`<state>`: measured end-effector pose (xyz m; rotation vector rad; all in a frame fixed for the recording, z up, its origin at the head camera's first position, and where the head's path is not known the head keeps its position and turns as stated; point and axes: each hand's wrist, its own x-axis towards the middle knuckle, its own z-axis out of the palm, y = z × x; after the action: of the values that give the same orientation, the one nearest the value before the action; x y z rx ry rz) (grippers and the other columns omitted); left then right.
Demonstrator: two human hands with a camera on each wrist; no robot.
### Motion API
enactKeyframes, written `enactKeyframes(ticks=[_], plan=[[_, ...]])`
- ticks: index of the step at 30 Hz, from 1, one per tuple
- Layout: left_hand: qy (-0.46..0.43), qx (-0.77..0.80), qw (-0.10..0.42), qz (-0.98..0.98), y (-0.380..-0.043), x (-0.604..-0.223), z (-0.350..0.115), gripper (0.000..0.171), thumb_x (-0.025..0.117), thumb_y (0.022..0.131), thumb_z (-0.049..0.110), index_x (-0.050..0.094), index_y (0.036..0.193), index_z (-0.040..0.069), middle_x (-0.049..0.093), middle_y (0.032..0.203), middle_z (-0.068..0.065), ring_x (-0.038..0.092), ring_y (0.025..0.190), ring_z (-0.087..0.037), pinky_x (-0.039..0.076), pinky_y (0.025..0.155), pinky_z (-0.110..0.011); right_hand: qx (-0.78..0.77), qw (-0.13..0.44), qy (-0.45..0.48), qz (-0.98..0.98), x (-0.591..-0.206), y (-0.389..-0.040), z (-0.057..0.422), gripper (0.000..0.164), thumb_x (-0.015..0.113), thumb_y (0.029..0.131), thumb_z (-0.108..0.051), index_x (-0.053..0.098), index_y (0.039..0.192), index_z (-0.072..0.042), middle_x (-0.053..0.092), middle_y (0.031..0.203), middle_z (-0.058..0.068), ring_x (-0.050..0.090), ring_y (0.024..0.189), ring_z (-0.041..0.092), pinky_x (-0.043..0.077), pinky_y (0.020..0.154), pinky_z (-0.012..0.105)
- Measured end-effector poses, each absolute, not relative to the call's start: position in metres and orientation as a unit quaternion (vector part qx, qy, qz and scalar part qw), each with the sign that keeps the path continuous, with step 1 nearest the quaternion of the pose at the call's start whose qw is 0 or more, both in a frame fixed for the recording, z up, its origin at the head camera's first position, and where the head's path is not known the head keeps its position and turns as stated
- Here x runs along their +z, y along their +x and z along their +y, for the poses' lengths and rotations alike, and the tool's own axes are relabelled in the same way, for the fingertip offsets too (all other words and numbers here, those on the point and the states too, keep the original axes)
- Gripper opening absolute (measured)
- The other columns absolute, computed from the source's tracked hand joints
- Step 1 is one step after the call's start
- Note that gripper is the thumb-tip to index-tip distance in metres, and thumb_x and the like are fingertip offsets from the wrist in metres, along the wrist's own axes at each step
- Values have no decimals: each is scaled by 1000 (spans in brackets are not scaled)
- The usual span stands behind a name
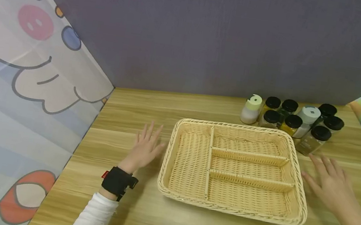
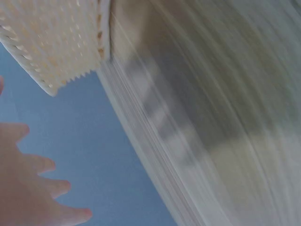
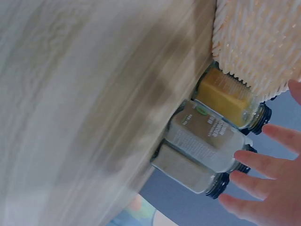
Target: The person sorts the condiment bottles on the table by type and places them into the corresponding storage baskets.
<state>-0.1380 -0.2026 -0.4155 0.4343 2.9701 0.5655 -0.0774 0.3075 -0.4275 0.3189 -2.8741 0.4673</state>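
Observation:
A wicker basket (image 1: 188,200) with one long and several short compartments lies on the wooden table, and its compartments hold nothing. Left of it my left hand (image 1: 145,148) hovers with fingers spread, holding nothing; the left wrist view shows those fingers (image 2: 51,188) beside the basket's woven side (image 2: 61,37). My right hand (image 1: 330,183) is off the basket's right rim, fingers extended. Its fingertips are near a black-capped spice jar (image 1: 312,140). In the right wrist view, spread fingers (image 3: 263,162) overlap the caps of a greyish jar (image 3: 204,136) and its neighbours.
Behind the basket's right corner stand several more black-capped jars (image 1: 273,102), a shaker with a pale yellow-green cap (image 1: 251,108) and one with a whitish cap (image 1: 309,114). A dark panel (image 1: 192,35) closes the back; a cartoon-print curtain (image 1: 26,104) hangs at the left.

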Motion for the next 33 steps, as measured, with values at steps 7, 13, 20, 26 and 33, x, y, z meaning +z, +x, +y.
enactKeyframes(ticks=[7, 13, 20, 26, 33], plan=[[149, 292, 57, 943, -143, -405, -194, 68, 45, 91, 40, 8, 144, 18, -3, 146, -17, 6, 131, -39, 11, 101, -57, 176, 233, 179, -939, -420, -79, 303, 37, 57, 86, -18, 53, 112, 8, 52, 105, 32, 48, 89, 48, 38, 76, 57], [126, 390, 132, 902, -149, -402, -188, 75, 51, 88, 38, 10, 142, 7, 12, 144, -22, 20, 128, -39, 23, 99, -54, 180, 240, 202, -932, -411, -83, 303, 29, 58, 84, -11, 56, 105, 9, 56, 97, 29, 53, 82, 45, 42, 69, 52], [83, 448, 216, 864, -152, -401, -189, 76, 54, 87, 34, 10, 142, 4, 22, 138, -28, 34, 119, -43, 37, 91, -51, 173, 168, 175, -955, -396, -93, 310, 23, 56, 86, -10, 55, 99, 8, 56, 93, 32, 53, 81, 48, 42, 68, 55], [80, 513, 269, 812, -152, -401, -191, 72, 57, 86, 29, 13, 142, 13, 28, 135, -23, 37, 119, -35, 36, 92, -52, 162, 105, 133, -972, -378, -108, 317, 29, 52, 89, -14, 55, 103, 11, 54, 99, 37, 50, 86, 51, 41, 69, 57], [71, 530, 324, 781, -151, -406, -191, 73, 57, 86, 29, 10, 141, 22, 36, 130, -19, 44, 113, -32, 34, 92, -54, 142, 123, 141, -972, -366, -127, 324, 33, 55, 86, -9, 51, 113, 8, 50, 104, 38, 54, 63, 41, 43, 49, 45]])
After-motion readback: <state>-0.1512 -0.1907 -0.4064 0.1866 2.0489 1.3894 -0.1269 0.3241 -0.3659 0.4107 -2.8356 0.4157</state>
